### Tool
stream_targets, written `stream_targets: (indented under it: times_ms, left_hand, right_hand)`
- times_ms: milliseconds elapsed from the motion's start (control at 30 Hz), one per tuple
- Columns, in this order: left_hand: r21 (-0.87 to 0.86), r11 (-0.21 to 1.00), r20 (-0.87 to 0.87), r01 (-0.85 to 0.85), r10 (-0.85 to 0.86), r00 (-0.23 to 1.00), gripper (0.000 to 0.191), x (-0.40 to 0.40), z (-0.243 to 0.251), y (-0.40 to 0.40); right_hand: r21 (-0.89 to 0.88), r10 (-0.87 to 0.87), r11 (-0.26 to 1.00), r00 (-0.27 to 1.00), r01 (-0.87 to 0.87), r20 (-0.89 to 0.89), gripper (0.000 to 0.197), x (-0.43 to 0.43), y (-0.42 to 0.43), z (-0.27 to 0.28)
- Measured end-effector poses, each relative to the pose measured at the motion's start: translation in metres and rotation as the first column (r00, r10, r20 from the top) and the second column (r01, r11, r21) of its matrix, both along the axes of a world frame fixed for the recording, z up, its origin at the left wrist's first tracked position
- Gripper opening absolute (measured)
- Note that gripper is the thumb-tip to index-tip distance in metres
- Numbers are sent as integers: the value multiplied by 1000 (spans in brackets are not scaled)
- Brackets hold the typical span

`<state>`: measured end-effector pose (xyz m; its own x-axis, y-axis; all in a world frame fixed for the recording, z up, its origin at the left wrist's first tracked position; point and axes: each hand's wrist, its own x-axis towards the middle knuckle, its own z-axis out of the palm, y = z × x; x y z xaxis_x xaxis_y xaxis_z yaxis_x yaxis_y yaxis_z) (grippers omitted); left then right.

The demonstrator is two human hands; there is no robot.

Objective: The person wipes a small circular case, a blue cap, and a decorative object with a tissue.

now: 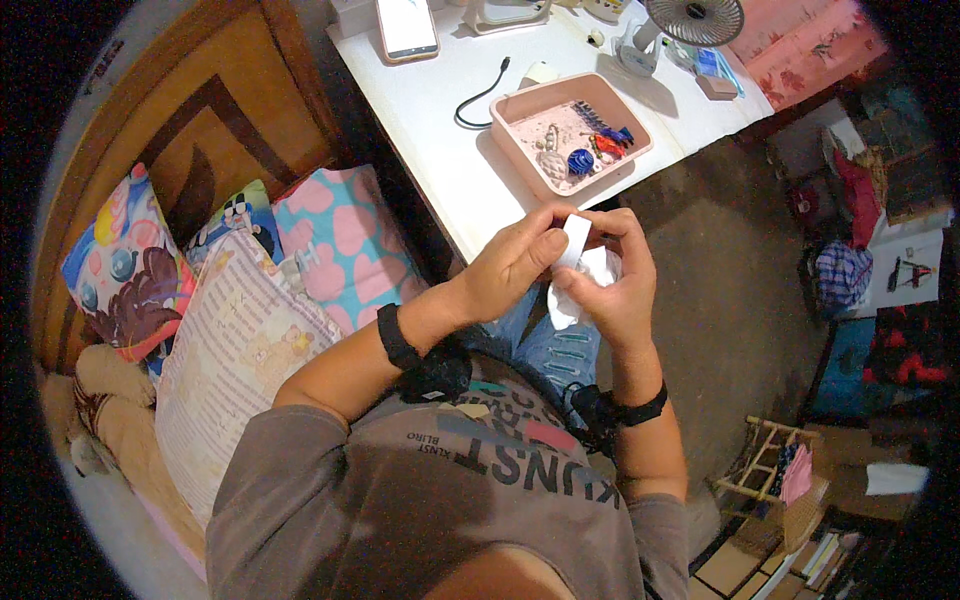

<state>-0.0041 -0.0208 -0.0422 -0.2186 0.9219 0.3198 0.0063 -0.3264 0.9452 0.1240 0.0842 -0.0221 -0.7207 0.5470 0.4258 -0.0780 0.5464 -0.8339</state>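
Observation:
My left hand (517, 255) pinches a small white rectangular piece (574, 234) between thumb and fingers, near the table's front edge. My right hand (626, 289) is closed around a crumpled white cloth or tissue (564, 309), whose lower end hangs below the fingers. Cloth and white piece are close together, and the right fingertips reach the piece's far side. Just beyond both hands, a pink plastic tray (517, 161) stands on the white table (442, 169). Inside it lie a blue patterned ball (580, 161), a clear faceted ornament (553, 166) and several small trinkets.
A black cable (466, 110) lies left of the tray. Farther back stand a smartphone (407, 27) with a lit screen and a small fan (637, 52). Several pillows (341, 240) are piled at the left. A bamboo rack (761, 457) stands on the floor at right.

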Motion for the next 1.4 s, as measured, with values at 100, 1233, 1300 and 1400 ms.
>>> stream_targets:
  times_ms: [100, 1233, 1300, 1400]
  left_hand:
    - [111, 990, -197, -92, 113, 974, 49, -7, -6, 3]
    - [-146, 986, 22, 83, -80, 997, 47, 0, 8, 0]
    - [-133, 989, 14, 59, -58, 998, 45, 4, 3, 0]
    - [-59, 998, 14, -13, 14, 1000, 39, 11, -5, 4]
  right_hand:
    - [-224, 28, 974, 998, -40, -58, 43, 0, -3, 0]
    - [227, 16, 974, 999, -23, 29, 53, 4, 2, 17]
    - [260, -7, 966, 998, -8, 57, 53, 4, 1, 16]
    - [284, -47, 959, 995, 19, 91, 53, 3, -2, 12]
